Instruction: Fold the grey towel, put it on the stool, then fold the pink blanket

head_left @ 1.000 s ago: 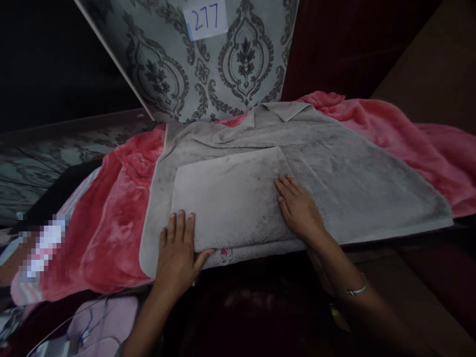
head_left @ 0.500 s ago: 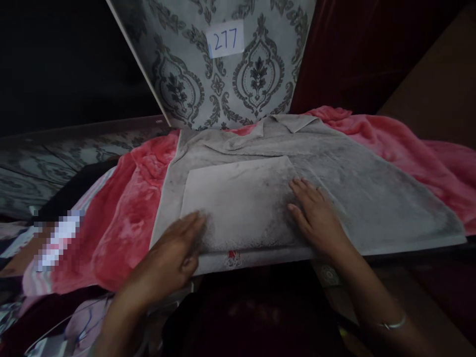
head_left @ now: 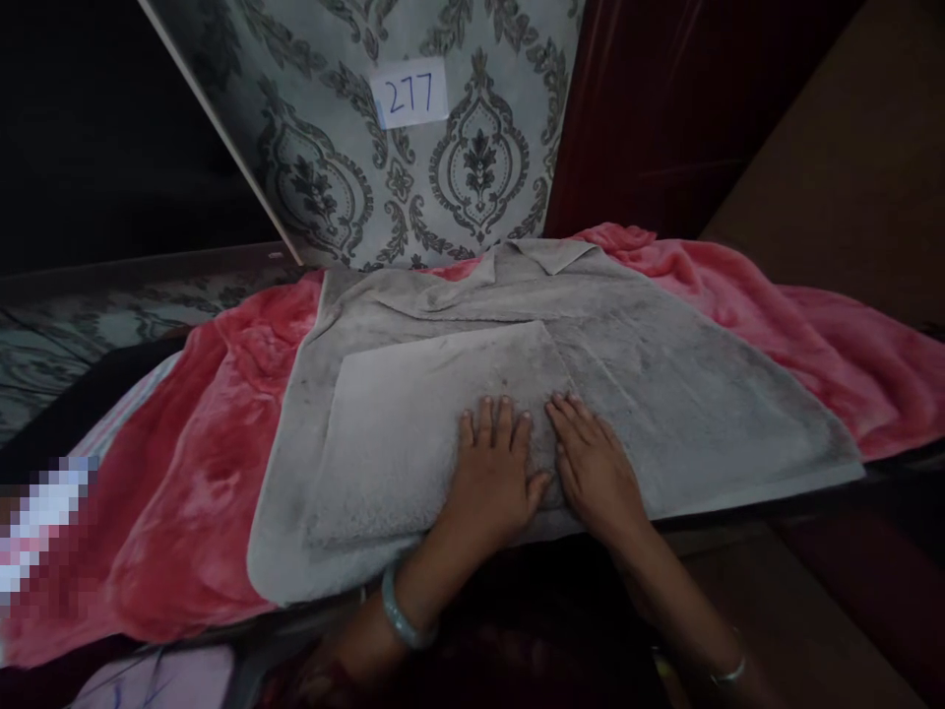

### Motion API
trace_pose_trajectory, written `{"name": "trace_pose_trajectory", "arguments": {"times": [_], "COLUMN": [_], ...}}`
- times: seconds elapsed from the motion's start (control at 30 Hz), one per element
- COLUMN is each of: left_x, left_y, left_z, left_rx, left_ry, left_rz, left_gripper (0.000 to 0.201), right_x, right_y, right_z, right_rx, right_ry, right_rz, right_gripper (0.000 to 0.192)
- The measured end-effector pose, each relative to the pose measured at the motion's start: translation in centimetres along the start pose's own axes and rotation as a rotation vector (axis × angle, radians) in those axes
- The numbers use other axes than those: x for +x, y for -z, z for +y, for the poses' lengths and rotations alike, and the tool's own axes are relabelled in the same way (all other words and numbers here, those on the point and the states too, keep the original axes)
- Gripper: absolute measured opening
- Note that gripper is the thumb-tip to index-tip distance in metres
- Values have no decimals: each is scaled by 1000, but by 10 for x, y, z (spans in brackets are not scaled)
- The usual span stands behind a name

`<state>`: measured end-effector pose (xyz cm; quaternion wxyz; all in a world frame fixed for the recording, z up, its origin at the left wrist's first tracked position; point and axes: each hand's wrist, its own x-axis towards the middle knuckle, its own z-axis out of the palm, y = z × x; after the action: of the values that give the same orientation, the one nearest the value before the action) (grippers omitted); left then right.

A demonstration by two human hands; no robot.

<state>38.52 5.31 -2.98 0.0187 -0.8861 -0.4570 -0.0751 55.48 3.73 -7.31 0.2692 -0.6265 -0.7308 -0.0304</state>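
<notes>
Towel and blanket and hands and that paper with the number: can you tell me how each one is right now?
grey towel: spread out, one part folded over on top.
pink blanket: rumpled, lying under the towel.
left hand: open, flat on the folded part.
right hand: open, flat beside the left.
paper label: stuck on the patterned wall, reads 277.

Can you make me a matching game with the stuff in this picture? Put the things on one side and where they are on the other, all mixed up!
Things:
1. grey towel
2. pink blanket
3. paper with 277
4. left hand

Places:
A. stuck on the patterned board at the back
B. flat on the folded part of the towel, beside the right hand
C. spread over the pink blanket
D. underneath the towel, showing at both sides

Pairs: 1-C, 2-D, 3-A, 4-B
</notes>
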Motion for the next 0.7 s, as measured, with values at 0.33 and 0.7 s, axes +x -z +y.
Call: {"name": "trace_pose_trajectory", "arguments": {"times": [0.33, 0.7], "left_x": [-30, -76], "left_y": [-1, 41], "left_z": [-21, -103], "left_rx": [29, 59], "left_ry": [77, 254], "left_rz": [36, -30], "left_gripper": [80, 60], "right_x": [-3, 36], "right_y": [-2, 8], "right_z": [0, 16], "right_rx": [21, 113], "right_ry": [15, 76], "right_rz": [23, 28], "right_gripper": [55, 55]}}
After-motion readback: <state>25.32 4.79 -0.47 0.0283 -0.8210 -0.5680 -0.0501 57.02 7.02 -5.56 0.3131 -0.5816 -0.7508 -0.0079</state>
